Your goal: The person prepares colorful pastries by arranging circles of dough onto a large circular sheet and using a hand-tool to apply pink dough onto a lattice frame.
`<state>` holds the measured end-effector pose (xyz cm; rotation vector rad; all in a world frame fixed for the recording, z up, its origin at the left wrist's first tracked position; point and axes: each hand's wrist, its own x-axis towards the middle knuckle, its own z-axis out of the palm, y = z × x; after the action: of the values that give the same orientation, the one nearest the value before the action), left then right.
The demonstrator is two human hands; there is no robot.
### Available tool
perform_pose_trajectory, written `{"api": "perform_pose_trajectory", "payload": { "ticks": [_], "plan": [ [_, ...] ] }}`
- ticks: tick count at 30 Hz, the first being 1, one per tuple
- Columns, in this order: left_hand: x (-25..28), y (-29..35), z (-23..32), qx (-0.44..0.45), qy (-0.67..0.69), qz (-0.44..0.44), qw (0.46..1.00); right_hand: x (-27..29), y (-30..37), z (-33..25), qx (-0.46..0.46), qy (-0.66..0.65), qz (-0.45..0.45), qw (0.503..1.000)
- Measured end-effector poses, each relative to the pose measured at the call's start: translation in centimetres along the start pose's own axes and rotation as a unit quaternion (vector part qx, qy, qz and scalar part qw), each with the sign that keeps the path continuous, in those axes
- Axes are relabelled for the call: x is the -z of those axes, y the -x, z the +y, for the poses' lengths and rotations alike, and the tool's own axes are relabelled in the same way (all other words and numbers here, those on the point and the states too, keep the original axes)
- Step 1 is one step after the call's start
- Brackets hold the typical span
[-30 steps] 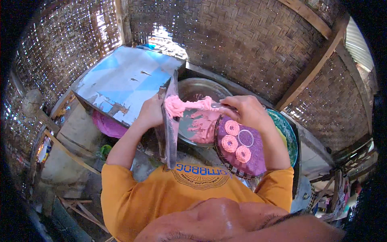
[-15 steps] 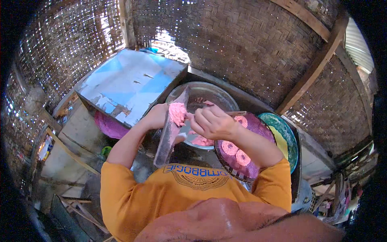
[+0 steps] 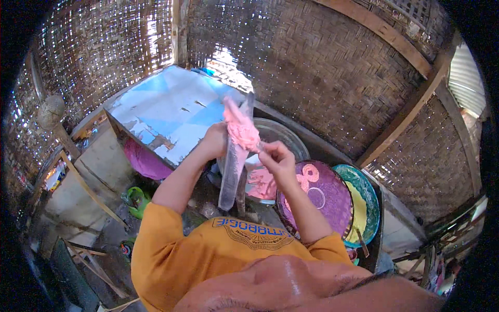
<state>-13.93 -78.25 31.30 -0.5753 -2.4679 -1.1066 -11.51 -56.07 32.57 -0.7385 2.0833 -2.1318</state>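
My left hand is closed on a long, translucent-looking flat board, its fingers partly hidden behind it. Soft pink dough is heaped on the upper part of the board, blurred at its top. At the right edge of this heap, my right hand has its fingers curled and the tips pinched together; what they grip is too small to make out. Below the board, a wide metal basin contains more pink dough. To the right, a round purple tray carries a looped pink dough piece.
A box-like stand with a worn blue-and-white top is at the left. Beside the purple tray lies a green basin with something yellow in it. A thin stick rests at its near edge. Woven walls close in behind.
The board has become more upright and its dough heap has shifted right. My right hand has moved right and lower; the stick seen by it no longer shows there. More of the purple tray is visible.
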Motion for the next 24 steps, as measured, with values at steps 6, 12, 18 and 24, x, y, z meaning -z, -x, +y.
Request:
{"api": "perform_pose_trajectory", "payload": {
  "ticks": [6,12,18,24],
  "plan": [
    [-0.7,1.1,-6.1,0.094,0.327,0.05,0.939,4.1,2.4,1.0,0.069,0.194,0.002,0.979],
    [-1.5,0.1,-2.7,0.028,0.207,0.051,0.977,2.6,0.2,-2.0,0.316,0.387,0.164,0.85],
    [-2.0,-0.1,-4.7,0.0,0.236,0.045,0.971,1.3,1.2,-0.4,0.332,0.48,0.103,0.805],
    [-2.7,-0.5,-12.1,0.117,0.257,0.084,0.956,1.6,1.3,0.5,0.285,0.285,-0.006,0.915]
  ]
}}
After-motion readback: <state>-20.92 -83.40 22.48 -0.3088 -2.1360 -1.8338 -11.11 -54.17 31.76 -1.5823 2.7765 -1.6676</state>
